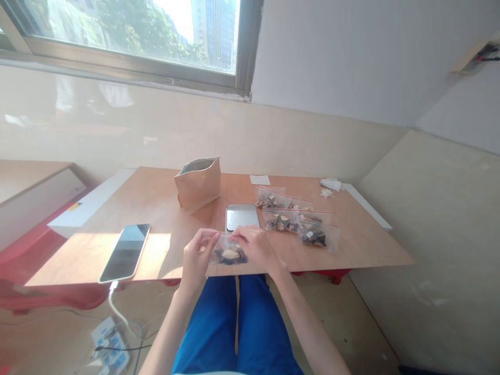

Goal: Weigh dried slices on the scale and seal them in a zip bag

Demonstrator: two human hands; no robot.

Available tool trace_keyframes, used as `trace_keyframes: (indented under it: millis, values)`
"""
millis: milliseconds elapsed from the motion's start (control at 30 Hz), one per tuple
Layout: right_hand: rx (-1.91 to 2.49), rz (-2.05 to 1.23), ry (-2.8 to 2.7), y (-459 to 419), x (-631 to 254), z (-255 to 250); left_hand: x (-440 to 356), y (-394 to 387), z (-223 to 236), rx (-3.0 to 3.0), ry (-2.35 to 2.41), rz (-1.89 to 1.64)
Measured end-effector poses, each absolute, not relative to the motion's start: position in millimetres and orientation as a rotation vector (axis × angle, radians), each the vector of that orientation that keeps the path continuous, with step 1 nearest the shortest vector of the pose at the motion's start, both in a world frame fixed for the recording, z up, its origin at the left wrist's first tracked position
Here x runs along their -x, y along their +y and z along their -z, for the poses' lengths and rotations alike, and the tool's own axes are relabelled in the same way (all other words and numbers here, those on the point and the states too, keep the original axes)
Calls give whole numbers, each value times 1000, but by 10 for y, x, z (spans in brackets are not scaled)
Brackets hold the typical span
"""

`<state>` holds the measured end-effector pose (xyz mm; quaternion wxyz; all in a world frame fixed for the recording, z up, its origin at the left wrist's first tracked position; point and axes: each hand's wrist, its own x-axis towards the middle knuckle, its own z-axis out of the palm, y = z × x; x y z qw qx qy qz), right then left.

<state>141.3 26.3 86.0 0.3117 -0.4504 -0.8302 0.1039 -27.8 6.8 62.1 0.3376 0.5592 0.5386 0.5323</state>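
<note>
A small clear zip bag (229,254) with dark and pale dried pieces inside lies at the table's front edge. My left hand (200,255) pinches its top edge at the left corner. Toward the right end of that same edge, my right hand (255,246) is closed on the bag with thumb and fingers together. Just beyond my hands sits a flat scale (241,215) with a silver top. To its right lie several similar filled zip bags (282,222), some overlapping.
An open brown paper pouch (200,185) stands at the back left of the table (164,208). A phone (125,252) with a charging cable (117,307) lies at the left front. White paper (260,180) and crumpled tissue (331,184) are near the back. A power strip (111,344) is on the floor.
</note>
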Motion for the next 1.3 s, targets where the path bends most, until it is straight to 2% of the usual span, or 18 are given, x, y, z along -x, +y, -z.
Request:
trace_keyframes:
  millis: [200,433,567,900,1300]
  values:
    - [1163,-396,-2093,260,-1566,-888,329,62,-588,-1357,1468,-1416]
    - [1142,-261,-1985,219,-1575,-792,297,37,-642,-1427,1470,-1419]
    - [1186,-324,-2032,194,-1586,-844,237,40,-630,-1338,1435,-1407]
    - [1167,-189,-2109,241,-1579,-792,9,71,-572,-1325,1253,-1379]
    - [1163,-326,-2246,193,-1427,-839,80,26,-411,-1450,1288,-1423]
